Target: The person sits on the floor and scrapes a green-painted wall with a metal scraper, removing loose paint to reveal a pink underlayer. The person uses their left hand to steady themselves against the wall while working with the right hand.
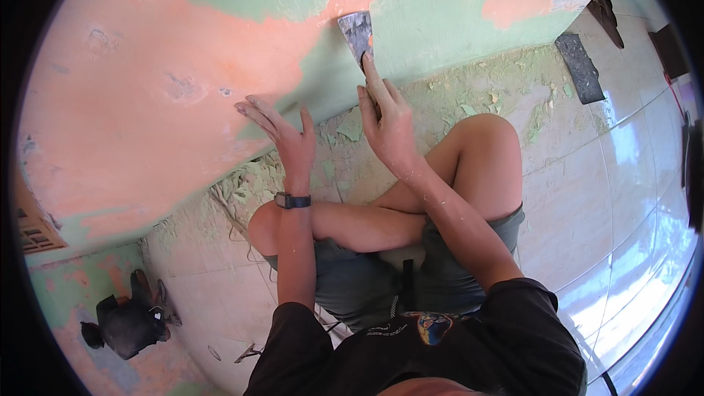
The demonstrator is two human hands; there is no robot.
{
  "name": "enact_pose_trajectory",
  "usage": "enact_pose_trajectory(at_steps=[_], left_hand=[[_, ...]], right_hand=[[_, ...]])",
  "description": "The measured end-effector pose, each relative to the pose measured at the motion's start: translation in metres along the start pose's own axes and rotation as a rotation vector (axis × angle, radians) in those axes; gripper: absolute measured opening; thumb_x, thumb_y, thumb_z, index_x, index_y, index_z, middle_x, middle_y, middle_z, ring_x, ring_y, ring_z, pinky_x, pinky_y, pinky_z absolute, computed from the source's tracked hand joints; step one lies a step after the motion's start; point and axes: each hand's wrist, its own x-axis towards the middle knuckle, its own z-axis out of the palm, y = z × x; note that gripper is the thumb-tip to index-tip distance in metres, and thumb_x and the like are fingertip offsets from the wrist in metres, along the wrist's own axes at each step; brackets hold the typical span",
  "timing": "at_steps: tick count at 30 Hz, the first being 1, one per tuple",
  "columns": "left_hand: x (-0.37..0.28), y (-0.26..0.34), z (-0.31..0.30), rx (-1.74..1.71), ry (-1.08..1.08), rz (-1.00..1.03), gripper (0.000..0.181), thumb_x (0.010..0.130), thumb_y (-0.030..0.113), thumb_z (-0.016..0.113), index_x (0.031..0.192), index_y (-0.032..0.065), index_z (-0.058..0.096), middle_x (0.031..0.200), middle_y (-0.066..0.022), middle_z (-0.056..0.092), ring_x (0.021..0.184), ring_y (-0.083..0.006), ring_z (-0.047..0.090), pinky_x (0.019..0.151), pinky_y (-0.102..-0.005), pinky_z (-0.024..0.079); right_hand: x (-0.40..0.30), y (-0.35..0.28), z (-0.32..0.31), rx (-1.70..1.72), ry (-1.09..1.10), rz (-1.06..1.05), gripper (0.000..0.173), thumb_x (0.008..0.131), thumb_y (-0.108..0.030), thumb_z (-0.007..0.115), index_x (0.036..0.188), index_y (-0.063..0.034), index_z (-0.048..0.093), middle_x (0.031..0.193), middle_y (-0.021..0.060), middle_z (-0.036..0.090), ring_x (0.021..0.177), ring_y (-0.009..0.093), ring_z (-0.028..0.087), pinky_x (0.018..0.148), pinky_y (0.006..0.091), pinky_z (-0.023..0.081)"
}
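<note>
A putty knife (357,36) with a wide, stained metal blade is in my right hand (388,121); its blade lies against the green paint of the wall (429,11), just below a salmon-coloured bare strip. My fingers cover its handle. My left hand (289,140), with a dark watch on the wrist, holds nothing. Its fingers are spread and reach to the lower part of the large salmon-coloured patch (209,60); whether they touch the wall cannot be told. Green paint flakes (352,124) lie on the floor at the foot of the wall, between and beyond my hands.
Heaped paint chips (250,184) lie near my left knee. A dark flat piece (580,69) rests on the dusty tiled floor (572,187) at the right. A dark bag-like object (129,324) is at the lower left. My crossed legs are close to the wall.
</note>
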Motion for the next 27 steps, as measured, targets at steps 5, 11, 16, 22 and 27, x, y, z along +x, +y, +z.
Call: enact_pose_trajectory(at_steps=[5, 11, 16, 22, 27], left_hand=[[-0.003, 0.002, -0.002, -0.01, -0.014, -0.012, 0.106, 0.098, 0.019, 0.069, 0.166, 0.0033, -0.011, 0.168, -0.0318, -0.024, 0.158, -0.0464, -0.019, 0.127, -0.0553, 0.006], [-0.005, 0.003, -0.005, -0.022, -0.032, -0.024, 0.106, 0.098, 0.018, 0.069, 0.166, 0.0031, -0.011, 0.168, -0.0316, -0.025, 0.157, -0.0466, -0.019, 0.127, -0.0556, 0.006], [-0.002, 0.001, -0.002, -0.026, -0.02, -0.036, 0.107, 0.097, 0.019, 0.069, 0.165, 0.0014, -0.011, 0.167, -0.0319, -0.025, 0.157, -0.0464, -0.02, 0.127, -0.0553, 0.006], [0.0, 0.003, 0.0, -0.028, -0.022, -0.034, 0.107, 0.098, 0.02, 0.069, 0.165, 0.0014, -0.013, 0.167, -0.0327, -0.026, 0.157, -0.0467, -0.02, 0.127, -0.0547, 0.005], [-0.004, 0.003, -0.001, -0.002, -0.013, -0.017, 0.107, 0.097, 0.018, 0.069, 0.165, 0.0008, -0.012, 0.168, -0.0325, -0.023, 0.158, -0.0471, -0.018, 0.127, -0.0551, 0.006]], right_hand=[[0.004, -0.003, 0.0, 0.005, 0.035, -0.031, 0.065, 0.098, -0.001, 0.066, 0.159, -0.0114, 0.045, 0.075, 0.0144, 0.052, 0.059, 0.027, 0.053, 0.057, 0.0403, 0.048], [0.005, -0.002, 0.003, -0.001, 0.027, -0.005, 0.065, 0.098, 0.0, 0.065, 0.159, -0.0114, 0.045, 0.075, 0.0147, 0.052, 0.059, 0.027, 0.053, 0.057, 0.04, 0.048], [0.009, -0.002, 0.0, 0.01, 0.02, -0.001, 0.065, 0.098, 0.0, 0.065, 0.158, -0.0111, 0.046, 0.075, 0.0146, 0.052, 0.059, 0.027, 0.053, 0.057, 0.0404, 0.048], [0.002, 0.002, 0.001, -0.007, 0.023, -0.021, 0.064, 0.098, -0.001, 0.065, 0.158, -0.0124, 0.046, 0.077, 0.0149, 0.052, 0.06, 0.029, 0.054, 0.057, 0.0416, 0.049], [0.015, -0.003, -0.008, -0.047, 0.003, 0.001, 0.064, 0.099, -0.003, 0.066, 0.159, -0.0129, 0.046, 0.078, 0.0144, 0.053, 0.06, 0.028, 0.055, 0.057, 0.0409, 0.049]])
